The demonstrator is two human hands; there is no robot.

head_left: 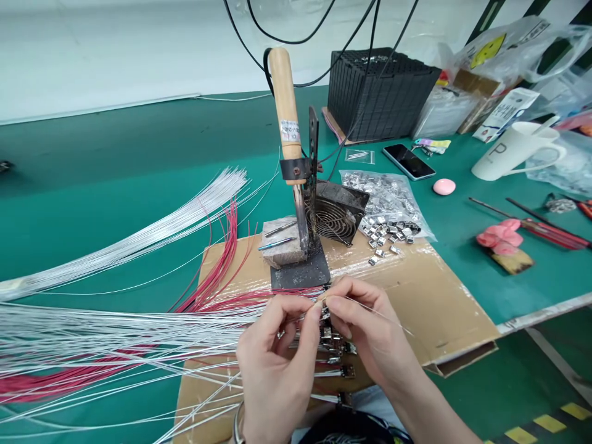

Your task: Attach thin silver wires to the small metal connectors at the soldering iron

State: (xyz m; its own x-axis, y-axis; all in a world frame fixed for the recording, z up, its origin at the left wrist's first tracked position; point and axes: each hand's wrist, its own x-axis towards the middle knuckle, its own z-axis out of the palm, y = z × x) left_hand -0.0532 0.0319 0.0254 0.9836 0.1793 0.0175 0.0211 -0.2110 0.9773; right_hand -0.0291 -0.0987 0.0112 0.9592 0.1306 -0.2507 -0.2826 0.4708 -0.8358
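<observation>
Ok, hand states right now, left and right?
Left hand: closed, pinching white wires, grip partly hidden.
Right hand: closed, pinching a thin white wire.

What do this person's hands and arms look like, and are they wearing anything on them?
The left hand and the right hand are both bare, with no gloves. A thin silver-coloured metal bracelet circles the left wrist. The right forearm shows no sleeve.
</observation>
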